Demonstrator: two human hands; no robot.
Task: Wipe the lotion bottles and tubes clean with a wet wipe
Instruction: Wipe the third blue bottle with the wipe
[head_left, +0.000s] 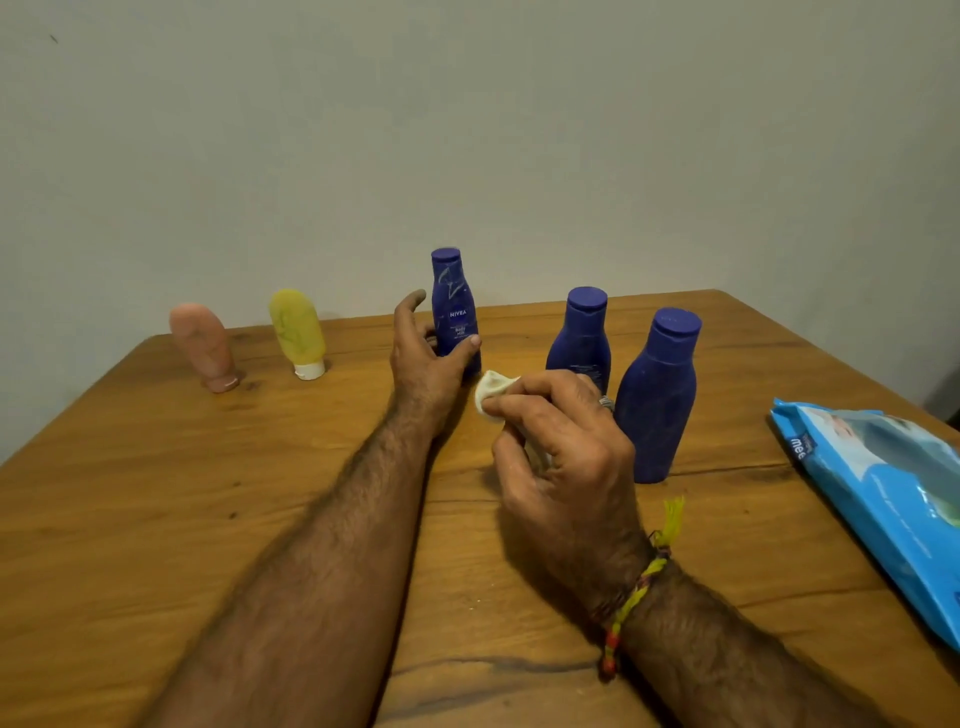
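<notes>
Three dark blue lotion bottles stand on the wooden table (156, 493). My left hand (421, 353) grips the lower part of the far, labelled bottle (453, 296), thumb across its front. My right hand (556, 447) pinches a crumpled, soiled wet wipe (493, 389) just in front of that bottle, apart from it. A middle blue bottle (582, 332) and a larger near one (657, 395) stand to the right. At the far left a pink tube (205, 345) and a yellow tube (297, 330) stand on their caps, both dusty.
A blue pack of wet wipes (883, 499) lies at the table's right edge. A plain wall rises directly behind the table's far edge. A thread bracelet circles my right wrist.
</notes>
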